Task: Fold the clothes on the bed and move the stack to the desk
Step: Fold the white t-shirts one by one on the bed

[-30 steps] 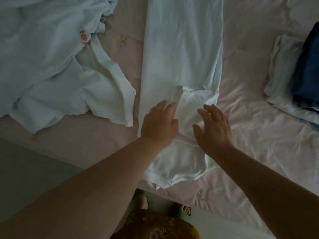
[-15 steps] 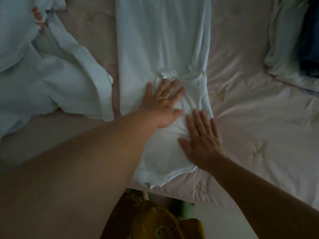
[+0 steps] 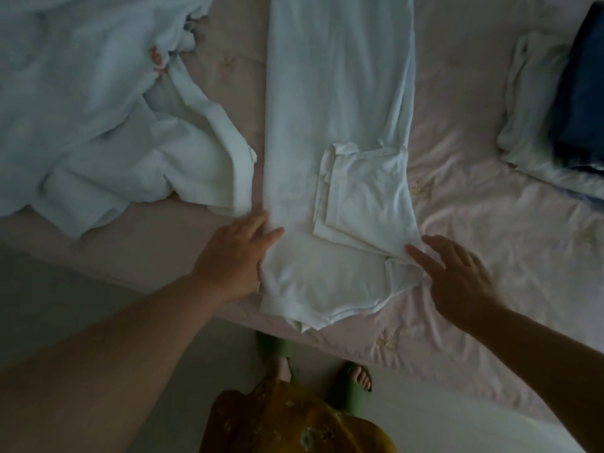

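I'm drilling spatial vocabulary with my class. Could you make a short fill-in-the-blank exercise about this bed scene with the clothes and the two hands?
1. The left hand touches the ____ edge of the long folded white shirt.
2. The dark blue garment lies on top of a ____ folded garment.
3. The unfolded white clothes lie in a heap to the ____ of the folded shirt.
4. All the clothes lie on the ____ bedsheet.

Missing words: left; pale; left; pink

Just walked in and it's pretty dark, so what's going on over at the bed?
A person is folding a white shirt laid lengthwise on the pink bed. The left hand and right hand sit open at the near corners. A crumpled white pile waits on the left; folded clothes sit on the right.
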